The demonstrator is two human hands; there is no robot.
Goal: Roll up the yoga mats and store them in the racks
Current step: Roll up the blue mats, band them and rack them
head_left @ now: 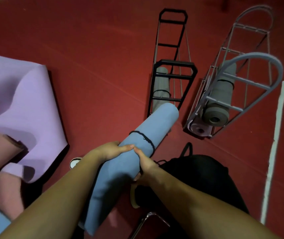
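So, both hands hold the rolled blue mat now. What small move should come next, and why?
Probably push the blue mat forward into the black rack: both hands, left hand and right hand, grip it, a band already ties it, and its far end points at that rack.

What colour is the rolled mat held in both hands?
Blue rolled mat, with a black band; head view.

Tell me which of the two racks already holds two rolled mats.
The grey arched rack on the right: a grey mat sits above a pink mat. The black rack holds only one grey roll.
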